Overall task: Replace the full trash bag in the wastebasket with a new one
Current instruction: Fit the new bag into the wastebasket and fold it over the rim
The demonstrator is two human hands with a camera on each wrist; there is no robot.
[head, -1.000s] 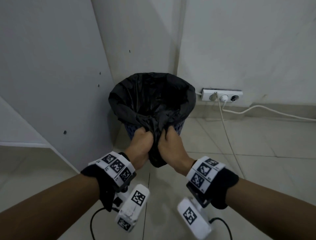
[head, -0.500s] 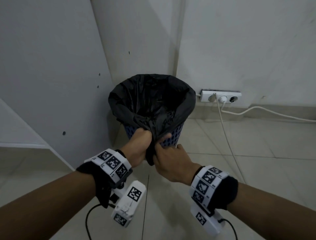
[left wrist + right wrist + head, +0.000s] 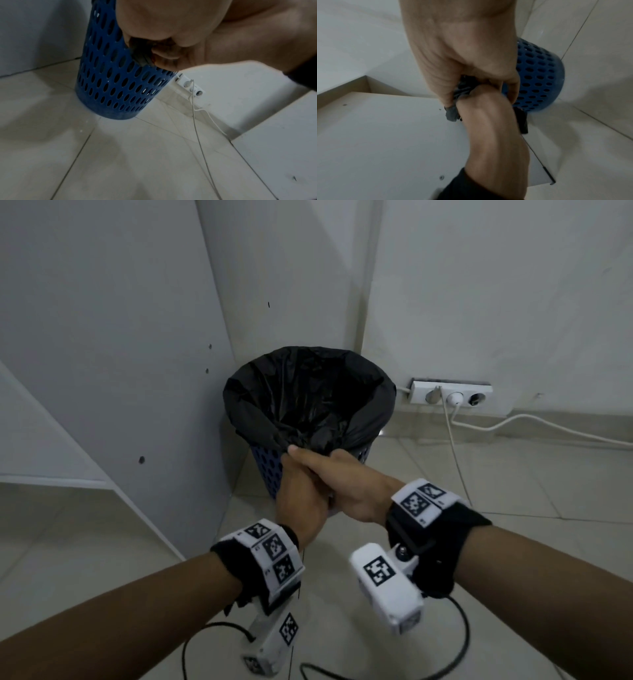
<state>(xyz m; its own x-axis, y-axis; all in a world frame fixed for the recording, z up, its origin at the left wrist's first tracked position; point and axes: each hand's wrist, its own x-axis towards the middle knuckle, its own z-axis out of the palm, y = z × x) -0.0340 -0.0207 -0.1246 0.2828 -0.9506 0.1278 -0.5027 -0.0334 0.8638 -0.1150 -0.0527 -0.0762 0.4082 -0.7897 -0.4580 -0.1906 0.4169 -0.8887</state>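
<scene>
Head view: both hands, left hand and right hand, clench trash bag; tiled floor.

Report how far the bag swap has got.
Done: a black bag lines the blue wastebasket, folded over its rim. In hand: left hand and right hand both grip its gathered slack at the near rim. Left: securing it. No other bag is visible.
</scene>
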